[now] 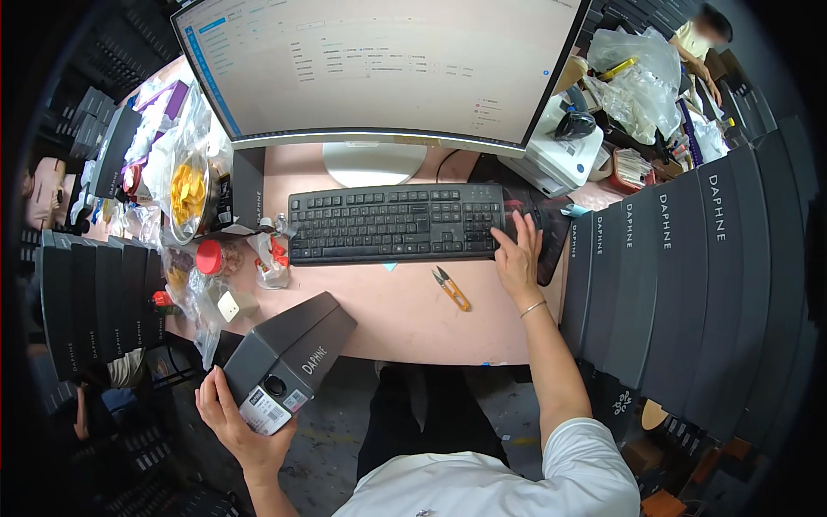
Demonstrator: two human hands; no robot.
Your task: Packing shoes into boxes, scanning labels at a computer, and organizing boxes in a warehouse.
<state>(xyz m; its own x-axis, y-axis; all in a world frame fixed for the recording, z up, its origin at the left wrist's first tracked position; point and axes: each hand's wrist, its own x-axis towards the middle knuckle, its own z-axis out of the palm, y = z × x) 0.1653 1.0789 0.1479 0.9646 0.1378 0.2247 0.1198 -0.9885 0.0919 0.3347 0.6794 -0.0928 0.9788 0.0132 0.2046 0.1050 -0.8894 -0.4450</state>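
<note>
My left hand (244, 433) grips the near end of a dark grey shoebox (297, 334), fingers on one side and thumb on the other. The box is tilted, its far part over the desk's front left edge, and a white label and a round dark hole show on its near end. At the right end of the black keyboard (379, 226), my right hand (519, 263) has its fingers apart, with fingertips on or just above the number keys. It holds nothing. Orange-handled thread snips (451, 289) lie on the pink desk (396, 327) left of that hand.
A large monitor (379, 73) stands behind the keyboard. Tall stacks of grey shoeboxes (680, 258) rise on the right, more boxes (99, 297) on the left. Plastic bags, a red-lidded jar (209, 257) and a white printer (560, 151) crowd the desk. Another person (699, 47) is at far right.
</note>
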